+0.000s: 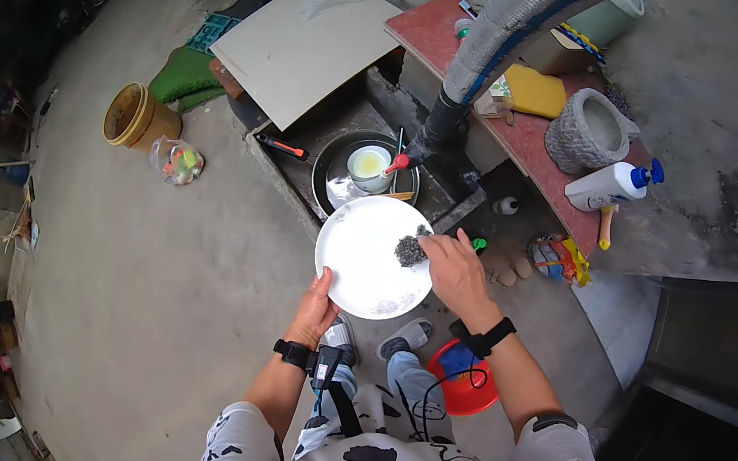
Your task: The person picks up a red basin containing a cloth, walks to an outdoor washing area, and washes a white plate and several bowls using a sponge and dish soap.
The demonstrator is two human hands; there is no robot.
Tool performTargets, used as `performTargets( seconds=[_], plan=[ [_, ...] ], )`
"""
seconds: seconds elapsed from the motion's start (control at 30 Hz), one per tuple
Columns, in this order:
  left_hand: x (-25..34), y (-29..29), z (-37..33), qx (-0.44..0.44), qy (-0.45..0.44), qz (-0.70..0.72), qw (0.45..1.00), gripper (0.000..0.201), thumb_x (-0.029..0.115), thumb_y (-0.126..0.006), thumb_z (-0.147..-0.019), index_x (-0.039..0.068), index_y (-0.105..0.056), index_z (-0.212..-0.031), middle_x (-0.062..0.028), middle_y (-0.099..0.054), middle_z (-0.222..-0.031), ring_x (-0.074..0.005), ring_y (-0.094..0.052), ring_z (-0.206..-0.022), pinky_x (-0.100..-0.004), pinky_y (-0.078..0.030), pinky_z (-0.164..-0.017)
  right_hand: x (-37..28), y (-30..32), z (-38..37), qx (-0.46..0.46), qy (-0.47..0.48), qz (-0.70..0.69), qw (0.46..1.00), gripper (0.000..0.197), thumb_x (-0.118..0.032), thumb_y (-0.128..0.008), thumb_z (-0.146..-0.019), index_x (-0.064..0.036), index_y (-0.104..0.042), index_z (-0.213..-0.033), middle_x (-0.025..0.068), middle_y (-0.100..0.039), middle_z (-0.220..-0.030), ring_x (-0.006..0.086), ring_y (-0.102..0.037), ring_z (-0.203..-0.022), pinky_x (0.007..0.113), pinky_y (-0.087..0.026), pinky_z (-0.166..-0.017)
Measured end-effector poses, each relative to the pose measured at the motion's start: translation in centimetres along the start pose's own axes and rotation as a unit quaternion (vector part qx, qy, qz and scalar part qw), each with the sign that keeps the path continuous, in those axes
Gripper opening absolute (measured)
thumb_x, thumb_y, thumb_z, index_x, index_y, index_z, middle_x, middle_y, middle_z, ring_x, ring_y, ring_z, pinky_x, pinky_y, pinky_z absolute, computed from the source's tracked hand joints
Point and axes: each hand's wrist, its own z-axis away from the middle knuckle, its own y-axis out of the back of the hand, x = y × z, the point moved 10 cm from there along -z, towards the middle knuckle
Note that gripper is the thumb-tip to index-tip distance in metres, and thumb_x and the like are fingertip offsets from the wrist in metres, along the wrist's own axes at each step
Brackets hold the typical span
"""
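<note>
A round white plate [364,259] with a faint floral rim is held out in front of me. My left hand [314,311] grips its lower left edge, thumb on top. Over the plate's right side, my right hand [456,275] has its fingers closed on a dark grey steel wool scrubber [410,251], which touches the plate. Just beyond the plate is a sink [299,183] holding a dark frying pan [324,162]. Inside the pan stands a bowl [368,163] with yellowish liquid, and chopsticks [400,196] lie close by.
A pale board [307,42] covers the sink's far left. A thick wrapped pipe [505,40] rises behind it. The red ledge [527,145] at right carries a stone mortar [589,130] and a pump bottle [606,186]. A red bucket [470,396] sits by my feet; a yellow bucket [144,118] stands left.
</note>
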Motion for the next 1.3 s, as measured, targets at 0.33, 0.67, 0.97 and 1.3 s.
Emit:
performTargets(
  seconds=[0.33,0.67,0.97,1.3],
  plan=[
    [-1.4,-1.3,3.1,-0.026,0.022,-0.048,0.998,0.049,0.04,-0.043,-0.091,0.006,-0.036,-0.126,-0.0103,-0.052,-0.118,-0.0214,-0.057,-0.1,-0.0359,-0.052,-0.079,-7.9,-9.5,1.4,-0.257,0.088,0.056,0.961,0.049,-0.021,-0.05,-0.084,0.0008,-0.039,-0.127,0.016,-0.029,-0.139,0.0301,-0.026,-0.13,0.048,-0.027,-0.101],
    [1.3,-0.9,4.3,-0.026,-0.018,-0.079,0.996,0.047,0.039,-0.042,-0.092,0.011,-0.032,-0.128,-0.0082,-0.055,-0.111,-0.0157,-0.063,-0.086,-0.0263,-0.057,-0.059,-10.8,-10.7,5.5,-0.352,0.032,0.003,0.936,0.052,-0.029,-0.05,-0.085,0.0036,-0.04,-0.125,0.0227,-0.034,-0.134,0.0327,-0.03,-0.128,0.047,-0.03,-0.1],
    [1.9,-1.8,6.4,-0.027,0.004,-0.088,0.996,0.043,0.037,-0.042,-0.092,0.011,-0.034,-0.126,-0.0068,-0.056,-0.108,-0.0163,-0.063,-0.086,-0.0295,-0.057,-0.063,-10.2,-9.3,2.3,-0.261,0.05,0.083,0.961,0.049,-0.016,-0.043,-0.085,0.0039,-0.035,-0.129,0.0209,-0.025,-0.14,0.0307,-0.022,-0.132,0.044,-0.03,-0.102],
    [4.2,-2.5,6.2,-0.039,-0.027,-0.127,0.991,0.043,0.034,-0.042,-0.093,0.013,-0.033,-0.128,-0.0045,-0.057,-0.105,-0.0136,-0.063,-0.083,-0.0255,-0.056,-0.059,-3.8,-7.1,1.5,-0.251,-0.003,0.231,0.94,0.046,-0.011,-0.038,-0.084,0.0078,-0.037,-0.126,0.0211,-0.024,-0.141,0.0311,-0.023,-0.132,0.043,-0.03,-0.102]
  ],
)
